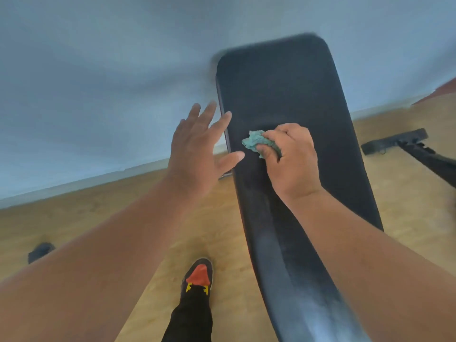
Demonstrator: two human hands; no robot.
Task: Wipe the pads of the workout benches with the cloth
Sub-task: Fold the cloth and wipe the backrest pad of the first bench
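Note:
A long black bench pad runs from the lower right up to the centre, tilted upward at its far end. My right hand grips a crumpled teal cloth and presses it against the middle of the pad. My left hand is open with fingers spread, hovering at the pad's left edge; its fingertips overlap the pad's rim. Whether it touches the pad is unclear.
Light wooden floor lies below, with a blue-grey wall behind. A black bench base bar sits on the floor at right. My shoe stands left of the bench. A dark object lies at far left.

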